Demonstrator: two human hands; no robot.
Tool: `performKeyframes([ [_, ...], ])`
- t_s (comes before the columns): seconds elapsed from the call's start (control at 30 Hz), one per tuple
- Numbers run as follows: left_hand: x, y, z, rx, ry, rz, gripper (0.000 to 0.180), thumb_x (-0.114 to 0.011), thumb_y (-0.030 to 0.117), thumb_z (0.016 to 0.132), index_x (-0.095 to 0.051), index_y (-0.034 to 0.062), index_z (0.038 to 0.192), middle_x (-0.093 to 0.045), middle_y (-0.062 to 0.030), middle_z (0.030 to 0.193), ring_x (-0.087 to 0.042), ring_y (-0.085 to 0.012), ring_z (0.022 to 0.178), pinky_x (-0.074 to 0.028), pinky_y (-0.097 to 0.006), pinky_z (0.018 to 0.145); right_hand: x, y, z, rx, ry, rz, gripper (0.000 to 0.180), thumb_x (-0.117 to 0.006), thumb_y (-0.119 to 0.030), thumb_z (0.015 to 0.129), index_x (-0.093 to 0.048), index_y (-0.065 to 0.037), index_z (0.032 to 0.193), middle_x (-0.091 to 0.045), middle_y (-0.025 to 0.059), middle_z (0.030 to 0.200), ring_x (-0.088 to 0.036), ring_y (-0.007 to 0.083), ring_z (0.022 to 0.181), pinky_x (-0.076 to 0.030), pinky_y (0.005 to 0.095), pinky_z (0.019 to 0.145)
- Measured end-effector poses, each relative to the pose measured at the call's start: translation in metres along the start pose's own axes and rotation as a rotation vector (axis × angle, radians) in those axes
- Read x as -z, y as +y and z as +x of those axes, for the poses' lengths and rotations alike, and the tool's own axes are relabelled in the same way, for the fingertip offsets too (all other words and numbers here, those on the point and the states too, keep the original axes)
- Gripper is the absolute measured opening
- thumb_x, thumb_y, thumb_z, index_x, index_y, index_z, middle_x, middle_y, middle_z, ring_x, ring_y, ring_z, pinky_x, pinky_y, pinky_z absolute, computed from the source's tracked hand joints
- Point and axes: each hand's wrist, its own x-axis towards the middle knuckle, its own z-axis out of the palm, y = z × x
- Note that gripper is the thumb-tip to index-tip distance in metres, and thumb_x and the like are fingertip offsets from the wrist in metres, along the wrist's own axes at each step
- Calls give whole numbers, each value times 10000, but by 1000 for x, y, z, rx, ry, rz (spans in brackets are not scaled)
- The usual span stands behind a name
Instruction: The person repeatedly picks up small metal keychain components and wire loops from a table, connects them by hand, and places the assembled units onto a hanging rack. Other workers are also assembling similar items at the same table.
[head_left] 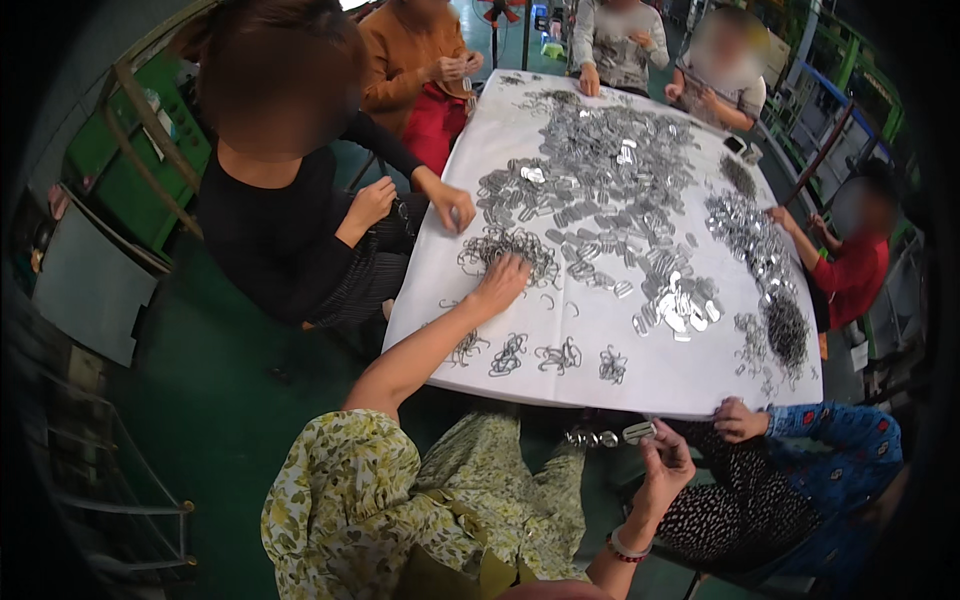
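My left hand (502, 284) reaches over the table, its bent fingers down on a pile of dark wire hooks (482, 252). The fingertips are partly lost among the hooks, so what they pinch is hidden. In front of my body, just off the table's near edge, my right hand (664, 468) is closed on a silver slotted metal plate (638, 432), pinched between thumb and fingers. A short chain of linked metal pieces (590, 438) extends left from that plate. Small clusters of hooks (558, 354) lie along the near side of the table.
A white-covered table (590, 385) carries a broad spread of flat slotted metal plates (610, 160). More plates (745, 225) and a dark heap of hooks (787, 333) lie on the right. Several people sit or stand around, one close on my left (280, 220), another on my right (800, 480).
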Motion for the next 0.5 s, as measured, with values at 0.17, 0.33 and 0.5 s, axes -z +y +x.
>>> performKeyframes([
  [0.17, 1, -17, 31, 269, -13, -422, 201, -540, 87, 878, -681, 1, 992, -681, -159, 884, -655, -304, 813, -509, -391, 726, -9, -20, -9, -81, 64, -161, 192, -719, 30, 761, -640, 58, 934, -639, 99, 973, -582, 132, 918, -465, 275, 863],
  [0.33, 43, 35, 31, 422, -153, -824, 243, -603, 191, 892, -677, -10, 1008, -673, -69, 764, -620, -103, 686, -507, -276, 680, -4, -5, -12, 31, 43, -49, 168, -709, 95, 740, -642, 45, 886, -670, 128, 934, -607, 254, 1080, -441, 353, 937],
  [0.5, 48, 66, 24, 410, -336, -865, 238, -636, 191, 866, -687, -4, 993, -697, -110, 813, -666, -184, 754, -514, -318, 724, -10, -9, -13, 49, 39, -54, 168, -728, 96, 718, -662, 38, 861, -673, 102, 921, -619, 216, 1046, -458, 312, 897],
])
